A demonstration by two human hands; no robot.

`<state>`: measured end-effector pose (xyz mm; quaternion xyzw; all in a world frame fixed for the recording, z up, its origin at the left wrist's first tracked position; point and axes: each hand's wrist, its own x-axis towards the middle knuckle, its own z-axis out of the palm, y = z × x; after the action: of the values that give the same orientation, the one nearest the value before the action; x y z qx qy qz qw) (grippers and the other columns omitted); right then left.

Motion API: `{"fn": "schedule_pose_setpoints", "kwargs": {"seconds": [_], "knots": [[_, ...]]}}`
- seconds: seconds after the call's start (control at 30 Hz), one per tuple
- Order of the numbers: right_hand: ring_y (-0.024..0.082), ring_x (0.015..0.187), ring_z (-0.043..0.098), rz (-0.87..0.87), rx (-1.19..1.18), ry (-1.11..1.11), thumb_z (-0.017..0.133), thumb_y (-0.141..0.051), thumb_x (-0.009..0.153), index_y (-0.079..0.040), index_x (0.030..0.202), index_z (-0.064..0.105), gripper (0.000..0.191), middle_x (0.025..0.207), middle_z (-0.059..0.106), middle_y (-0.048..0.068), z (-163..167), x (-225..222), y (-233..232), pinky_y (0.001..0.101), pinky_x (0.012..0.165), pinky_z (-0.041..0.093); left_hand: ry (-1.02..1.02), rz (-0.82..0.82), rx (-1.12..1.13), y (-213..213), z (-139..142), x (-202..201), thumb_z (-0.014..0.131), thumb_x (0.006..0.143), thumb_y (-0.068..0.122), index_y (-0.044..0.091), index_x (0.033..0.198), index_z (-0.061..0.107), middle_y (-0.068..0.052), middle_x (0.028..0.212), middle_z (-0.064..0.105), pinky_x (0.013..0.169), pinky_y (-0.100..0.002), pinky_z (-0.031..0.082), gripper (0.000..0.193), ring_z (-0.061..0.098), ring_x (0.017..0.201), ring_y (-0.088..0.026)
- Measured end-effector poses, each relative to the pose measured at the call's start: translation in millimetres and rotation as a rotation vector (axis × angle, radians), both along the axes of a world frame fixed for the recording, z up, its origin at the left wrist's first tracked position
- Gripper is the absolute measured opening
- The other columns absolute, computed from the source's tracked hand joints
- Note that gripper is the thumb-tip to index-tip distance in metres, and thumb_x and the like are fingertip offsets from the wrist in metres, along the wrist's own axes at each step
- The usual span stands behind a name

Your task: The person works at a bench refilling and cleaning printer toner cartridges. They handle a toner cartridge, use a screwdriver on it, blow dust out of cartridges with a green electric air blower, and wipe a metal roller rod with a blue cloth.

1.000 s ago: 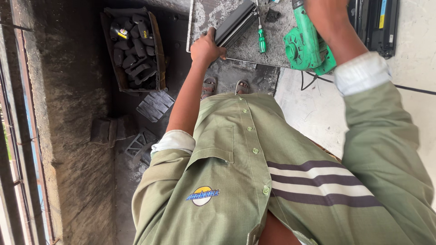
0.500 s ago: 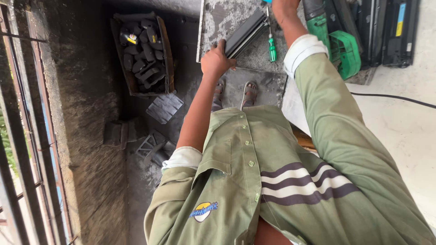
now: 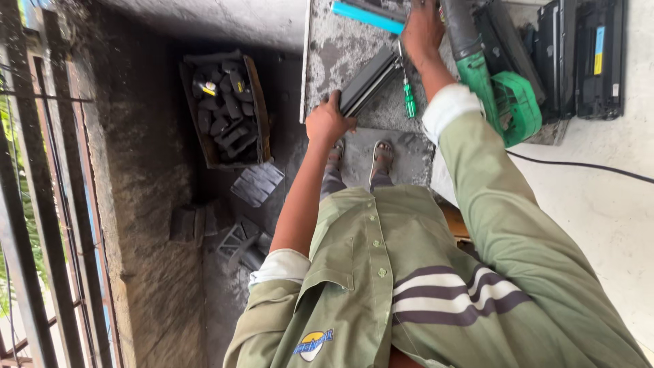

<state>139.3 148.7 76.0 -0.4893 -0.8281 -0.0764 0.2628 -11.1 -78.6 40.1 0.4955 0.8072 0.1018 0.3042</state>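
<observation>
left hand on black cartridge, right hand w/ green blower

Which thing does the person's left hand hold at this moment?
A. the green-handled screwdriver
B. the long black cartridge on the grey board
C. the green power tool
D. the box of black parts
B: the left hand grips the near end of the long black cartridge lying on the grey board, while the screwdriver lies untouched beside it.
</observation>
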Motion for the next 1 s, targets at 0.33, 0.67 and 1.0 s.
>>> {"fn": "schedule_pose_setpoints", "kwargs": {"seconds": [0.33, 0.67, 1.0], "knots": [[0.043, 0.094, 0.069, 0.244, -0.747, 0.304, 0.061, -0.002, 0.102, -0.005, 0.118, 0.066, 0.017, 0.101, 0.072, 0.021, -37, 97, -100, 0.0504, 0.077, 0.054, 0.021, -0.028, 0.005, -2, -3, 1, 0.091, 0.055, 0.04, 0.018, 0.139, 0.051, -0.019, 0.109, 0.07, 0.082, -0.049, 0.057, 0.096, 0.07, 0.098, -0.04], [0.043, 0.087, 0.068, -0.026, -1.322, 0.457, 0.054, -0.011, 0.106, -0.01, 0.118, 0.067, 0.018, 0.097, 0.068, 0.02, -49, 161, -143, 0.0453, 0.076, 0.053, -0.096, -0.044, 0.001, 6, -9, -7, 0.091, 0.055, 0.029, 0.015, 0.145, 0.045, -0.023, 0.109, 0.072, 0.088, -0.047, 0.056, 0.102, 0.07, 0.102, -0.042], [0.05, 0.107, 0.056, 0.132, -0.576, 0.252, 0.056, 0.008, 0.088, 0.002, 0.134, 0.057, 0.046, 0.117, 0.055, 0.031, -52, 99, -118, 0.053, 0.092, 0.048, -1.072, 0.436, 0.186, 4, -13, 24, 0.082, 0.066, 0.012, -0.009, 0.158, 0.01, -0.022, 0.097, 0.076, 0.097, -0.037, 0.055, 0.119, 0.073, 0.089, -0.027]]}}
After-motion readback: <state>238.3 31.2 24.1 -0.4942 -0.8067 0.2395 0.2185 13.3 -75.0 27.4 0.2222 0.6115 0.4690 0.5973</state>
